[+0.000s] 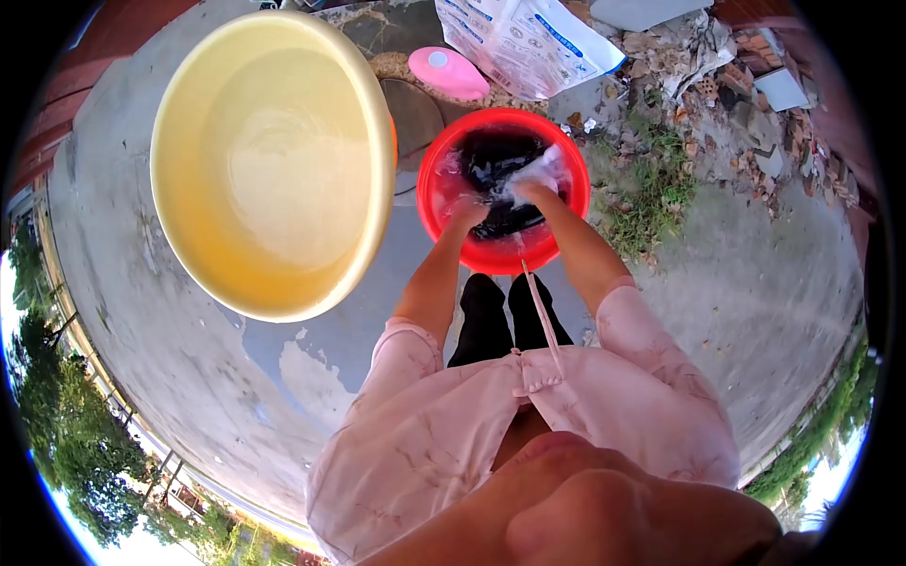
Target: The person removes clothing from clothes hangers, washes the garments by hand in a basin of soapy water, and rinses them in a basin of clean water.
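Both my hands reach into a red basin [574,222] with dark, wet contents, probably dark cloth under water. Inside its left side, my left hand [469,209] is low in the water, its fingers hidden by water and glare. My right hand [530,191] is at the right side of the basin, closed around a wet white cloth [545,168] that bunches above the dark cloth [491,162]. The fingertips of that hand are hard to make out. Some white suds or splashes show around the hands.
A large pale yellow tub [283,170] holding water stands left of the basin. Behind the basin are a pink scrub brush or bottle [448,74] and a white printed bag [528,42]. Weeds [651,189] and brick rubble [755,104] lie to the right on the concrete.
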Demonstrator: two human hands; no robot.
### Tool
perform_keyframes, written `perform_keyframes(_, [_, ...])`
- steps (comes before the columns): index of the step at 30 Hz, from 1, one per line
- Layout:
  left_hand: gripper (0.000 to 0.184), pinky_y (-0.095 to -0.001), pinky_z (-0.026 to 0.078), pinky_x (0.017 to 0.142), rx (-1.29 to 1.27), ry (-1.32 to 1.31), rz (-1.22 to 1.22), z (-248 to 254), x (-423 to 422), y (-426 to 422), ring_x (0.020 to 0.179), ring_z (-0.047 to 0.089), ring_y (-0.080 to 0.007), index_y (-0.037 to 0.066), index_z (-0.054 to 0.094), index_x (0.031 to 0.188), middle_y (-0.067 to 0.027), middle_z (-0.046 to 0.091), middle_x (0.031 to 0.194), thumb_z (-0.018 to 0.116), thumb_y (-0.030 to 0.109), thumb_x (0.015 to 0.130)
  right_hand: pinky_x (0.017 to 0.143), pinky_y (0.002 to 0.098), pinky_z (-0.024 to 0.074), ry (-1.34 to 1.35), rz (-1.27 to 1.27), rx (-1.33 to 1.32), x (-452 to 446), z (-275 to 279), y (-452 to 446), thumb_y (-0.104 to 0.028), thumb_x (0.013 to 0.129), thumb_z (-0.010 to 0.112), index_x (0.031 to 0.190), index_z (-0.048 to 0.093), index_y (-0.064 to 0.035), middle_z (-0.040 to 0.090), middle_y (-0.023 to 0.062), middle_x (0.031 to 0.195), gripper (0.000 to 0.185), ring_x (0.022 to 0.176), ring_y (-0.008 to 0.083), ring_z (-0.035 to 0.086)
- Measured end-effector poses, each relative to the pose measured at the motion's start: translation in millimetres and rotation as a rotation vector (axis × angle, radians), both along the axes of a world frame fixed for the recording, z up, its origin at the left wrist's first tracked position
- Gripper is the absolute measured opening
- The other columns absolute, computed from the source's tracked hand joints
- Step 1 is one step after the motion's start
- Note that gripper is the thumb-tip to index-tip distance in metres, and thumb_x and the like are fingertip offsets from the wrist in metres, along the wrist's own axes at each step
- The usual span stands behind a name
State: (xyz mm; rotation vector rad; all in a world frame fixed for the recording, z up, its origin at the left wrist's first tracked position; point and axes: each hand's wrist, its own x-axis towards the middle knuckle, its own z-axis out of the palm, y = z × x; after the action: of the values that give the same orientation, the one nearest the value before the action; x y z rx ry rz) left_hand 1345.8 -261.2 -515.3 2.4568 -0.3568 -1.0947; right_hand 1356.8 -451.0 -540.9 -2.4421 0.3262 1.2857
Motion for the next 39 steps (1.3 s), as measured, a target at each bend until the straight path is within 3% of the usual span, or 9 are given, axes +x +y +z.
perform_keyframes(8, [0.063,-0.0443,0.044,0.098,-0.547,0.102,1.053,86.9,-9.9,0.1,0.121,0.056,-0.0321,0.007,0.05,0.136,-0.018,0.061,0.127,0.058,0.05,0.09,0.11,0.0366,0.0334,-0.654,-0.792,0.336,-11.1,108.8,-8.0,-0.045,0.085,0.066,0.145,0.043,-0.0145,0.048,0.0199,0.14,0.071,0.135,0.027,0.043])
perform_keyframes(10, [0.085,-0.0528,0.036,0.106,-0.674,0.817,1.348,111.0,17.4,-10.9,0.129,0.047,-0.0313,0.01,0.041,0.144,-0.0155,0.052,0.138,0.048,0.073,0.087,0.109,0.034,0.0352,-0.587,-0.769,0.433,7.0,69.5,-4.2,-0.04,0.083,0.066,0.149,0.035,-0.015,0.045,0.0156,0.145,0.077,0.135,0.0239,0.041])
perform_keyframes(16, [0.094,-0.0563,0.037,0.105,-1.146,1.174,1.294,62.8,52.6,-21.8,0.123,0.051,-0.0312,0.018,0.047,0.141,-0.0118,0.055,0.134,0.033,0.087,0.079,0.08,0.0356,0.0489,-0.326,-0.933,0.993,-7.6,116.4,25.6,-0.02,0.079,0.069,0.105,0.069,-0.0046,0.069,0.0081,0.086,0.03,0.087,0.0168,0.064])
perform_keyframes(21, [0.035,-0.0426,0.058,0.078,-1.312,1.168,1.294,39.7,34.3,-23.7,0.089,0.068,-0.0256,0.008,0.062,0.122,-0.0091,0.07,0.099,0.052,0.031,0.097,0.064,0.0394,0.0481,-0.966,-0.262,0.558,-46.7,176.7,70.1,-0.029,0.082,0.072,0.068,0.063,0.0035,0.063,0.0213,0.074,0.036,0.07,0.0368,0.063])
perform_keyframes(27, [0.025,-0.04,0.058,0.075,-0.928,0.514,1.705,87.2,17.6,-40.2,0.085,0.068,-0.026,0.003,0.061,0.113,-0.0105,0.068,0.1,0.052,0.016,0.094,0.07,0.0471,0.0507,-0.705,-0.75,0.275,-22.7,127.8,35.6,-0.038,0.09,0.053,0.082,0.067,0.0056,0.061,0.0299,0.074,0.047,0.077,0.0453,0.064])
perform_keyframes(31, [0.04,-0.042,0.051,0.091,-0.806,0.331,1.18,98.4,-23.8,-8.3,0.105,0.061,-0.033,0.0,0.054,0.124,-0.0149,0.06,0.115,0.06,0.013,0.086,0.091,0.0426,0.048,-0.666,-0.783,0.28,-46.2,119.0,-22.7,-0.033,0.089,0.057,0.118,0.06,-0.0028,0.066,0.0233,0.103,0.042,0.104,0.0369,0.064])
perform_keyframes(33, [0.059,-0.0461,0.042,0.102,-0.243,-0.409,0.305,121.2,-44.4,6.4,0.119,0.05,-0.0429,-0.001,0.039,0.137,-0.025,0.045,0.133,0.061,0.01,0.083,0.095,0.0422,0.0464,-0.72,-0.742,0.356,-69.5,128.5,-16.2,-0.033,0.088,0.061,0.132,0.055,-0.0071,0.064,0.0226,0.116,0.051,0.113,0.036,0.06])
perform_keyframes(36, [0.072,-0.0506,0.036,0.107,-0.419,-0.287,0.581,108.5,-56.9,2.5,0.127,0.037,-0.0528,0.001,0.026,0.145,-0.0352,0.027,0.144,0.063,0.02,0.087,0.109,0.0527,0.0328,-0.77,-0.593,0.273,-59.5,135.2,7.4,-0.05,0.083,0.067,0.149,0.034,-0.018,0.028,0.0245,0.152,0.08,0.138,0.0483,0.027])
perform_keyframes(39, [0.077,-0.0536,0.036,0.106,-0.389,-0.253,0.596,78.3,-53.7,-20.2,0.13,0.033,-0.0566,0.002,0.021,0.149,-0.0407,0.019,0.147,0.059,0.037,0.091,0.107,0.0542,0.0343,-0.613,-0.441,0.096,-50.5,134.7,39.5,-0.051,0.081,0.069,0.145,0.041,-0.0172,0.03,0.0246,0.151,0.078,0.136,0.0494,0.03])
